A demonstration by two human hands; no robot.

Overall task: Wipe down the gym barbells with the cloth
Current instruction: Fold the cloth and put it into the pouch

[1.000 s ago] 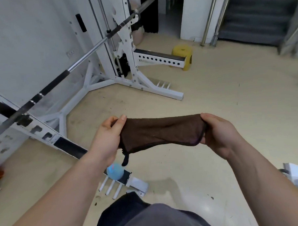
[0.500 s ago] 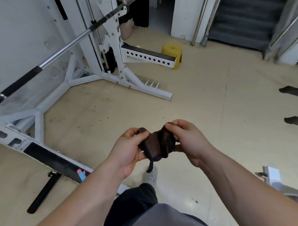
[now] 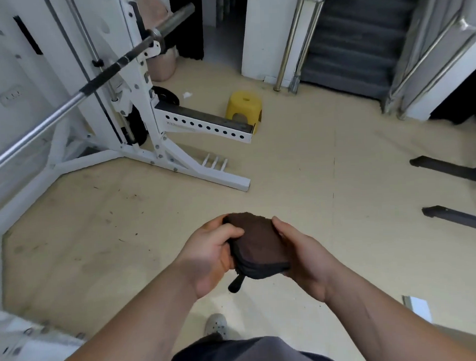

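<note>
A dark brown cloth (image 3: 257, 245), folded into a thick pad with a small loop hanging below it, sits between both hands in front of my waist. My left hand (image 3: 210, 254) grips its left side with thumb curled over the top. My right hand (image 3: 303, 255) holds its right side, fingers underneath. A steel barbell (image 3: 64, 106) with black knurled sections lies across the white rack (image 3: 159, 145) at upper left, well away from the cloth and both hands.
A yellow plastic stool (image 3: 244, 106) stands beyond the rack's safety arm (image 3: 207, 125). Black bench legs (image 3: 454, 168) lie on the floor at right. Stairs with metal rails (image 3: 361, 38) rise at the back. White rack parts (image 3: 26, 350) sit at lower left.
The cloth went from stretched wide between both hands to folded into a compact pad. My hands came together, and the view swung right, putting the barbell further left.
</note>
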